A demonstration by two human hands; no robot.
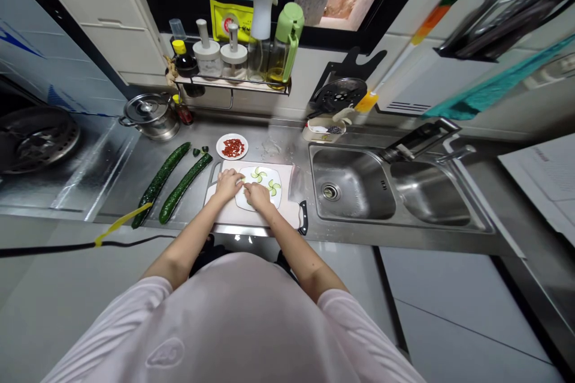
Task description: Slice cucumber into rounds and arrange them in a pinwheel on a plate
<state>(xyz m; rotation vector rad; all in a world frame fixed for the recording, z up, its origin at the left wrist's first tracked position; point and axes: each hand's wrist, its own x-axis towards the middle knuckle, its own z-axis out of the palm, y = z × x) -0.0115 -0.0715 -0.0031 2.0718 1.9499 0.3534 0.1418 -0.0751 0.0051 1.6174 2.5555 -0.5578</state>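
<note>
A white plate (241, 203) lies on a pale pink cutting board (224, 212). Thin cucumber slices (259, 175) form pinwheels on it. My left hand (229, 184) is over the plate's left edge, fingers bent and drawn together. Beside it my right hand (258, 196) reaches down with fingers closed in a pinch. A pale green bit shows by the fingertips; what either hand grips is too small to make out. At the board's right side lies a kitchen knife (303, 218) with a black riveted handle. Two whole cucumbers (164, 176) lie to the left.
Behind the board stands a small plate of chopped red pieces (233, 147), near small cucumber ends (196, 152). A steel pot (150, 116) is at the back left. The double sink (353, 182) lies right. A seasoning shelf (233, 81) overhangs the counter. A yellow-tagged cable (117, 230) crosses front left.
</note>
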